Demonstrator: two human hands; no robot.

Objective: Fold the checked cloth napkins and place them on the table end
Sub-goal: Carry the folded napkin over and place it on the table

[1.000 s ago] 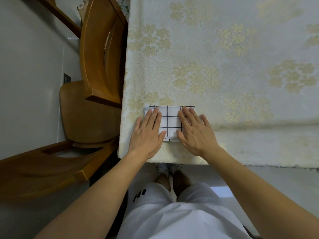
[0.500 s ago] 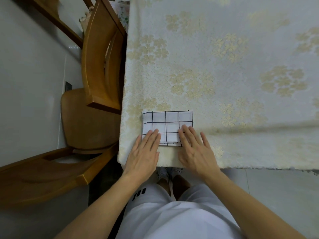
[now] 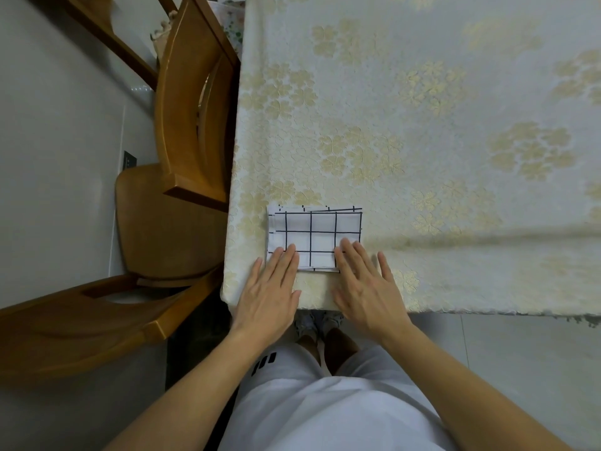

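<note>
- The left hand [image 3: 270, 288] and right hand [image 3: 366, 284] cover the napkin's [image 3: 317, 237] near corners.
- The table [image 3: 422, 125] runs off the far and right edges.
- The chair [image 3: 192, 102] is cut off at the top.

- Table [image 3: 422, 92]: covered by cream floral tablecloth [image 3: 455, 177], hanging over near edge.
- Folded checked napkin [image 3: 317, 232] flat near left corner.
- Both palms flat, fingertips on napkin's near edge.
</note>
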